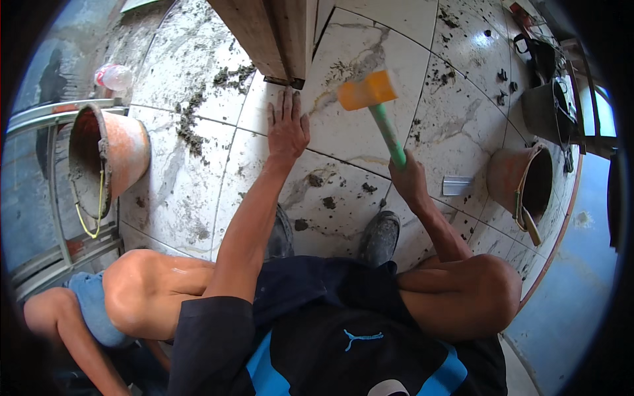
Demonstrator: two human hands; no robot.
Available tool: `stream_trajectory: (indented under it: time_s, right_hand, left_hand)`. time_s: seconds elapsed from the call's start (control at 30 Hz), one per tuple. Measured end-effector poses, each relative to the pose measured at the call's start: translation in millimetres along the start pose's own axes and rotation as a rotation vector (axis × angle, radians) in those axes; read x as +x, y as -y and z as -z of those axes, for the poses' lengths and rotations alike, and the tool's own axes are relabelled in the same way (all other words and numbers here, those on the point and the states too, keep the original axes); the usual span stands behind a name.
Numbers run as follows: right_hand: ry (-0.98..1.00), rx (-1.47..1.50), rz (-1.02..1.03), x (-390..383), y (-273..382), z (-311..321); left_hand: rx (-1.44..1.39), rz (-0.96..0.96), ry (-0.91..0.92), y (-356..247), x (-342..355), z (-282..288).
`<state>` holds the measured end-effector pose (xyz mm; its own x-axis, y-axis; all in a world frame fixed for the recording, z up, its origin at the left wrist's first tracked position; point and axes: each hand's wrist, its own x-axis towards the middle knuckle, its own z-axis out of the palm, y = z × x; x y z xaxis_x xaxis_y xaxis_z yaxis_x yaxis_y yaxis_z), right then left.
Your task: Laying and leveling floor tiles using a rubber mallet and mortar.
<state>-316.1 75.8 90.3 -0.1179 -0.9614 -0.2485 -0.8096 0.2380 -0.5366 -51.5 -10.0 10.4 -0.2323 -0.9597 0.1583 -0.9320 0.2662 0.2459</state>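
My left hand [288,129] lies with its fingers stretched out over the marble-patterned floor tiles [343,142]. Its fingertips reach the foot of an upright wooden post [257,30]; whether they touch it I cannot tell. A mallet with an orange head [367,91] and a green handle is in my right hand [409,177], which is closed round the lower end of the handle. The mallet head is held to the right of the post's foot, over the tiles, slightly blurred.
Dirty orange buckets stand at the left [129,148] and right [505,175]. A dark bucket [543,112] is farther back right. A plastic bottle [115,77] lies far left; a metal strip [457,185] lies near my right forearm. Another person's arm [82,340] shows lower left.
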Motion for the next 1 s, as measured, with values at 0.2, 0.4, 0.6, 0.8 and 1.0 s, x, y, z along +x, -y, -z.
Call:
stream_trajectory:
  time_s: [0.2,0.4,0.6,0.8,1.0]
  right_hand:
    - [0.04,-0.061,-0.04,14.7,2.9,-5.4]
    - [0.078,-0.139,-0.053,24.6,3.0,-15.8]
    - [-0.009,-0.203,0.01,27.4,5.9,-20.7]
    - [-0.031,-0.161,-0.002,31.4,5.8,-17.4]
    - [0.057,-0.154,-0.085,36.5,7.6,-15.5]
  left_hand:
    - [0.022,0.027,0.072,-1.0,0.8,-0.1]
    - [-0.015,0.023,0.05,0.5,0.6,-1.4]
    - [0.021,0.032,0.046,-0.8,1.0,-0.8]
    - [0.019,0.021,0.007,-1.7,0.8,-0.8]
    - [0.0,0.024,0.028,-1.2,0.4,-1.8]
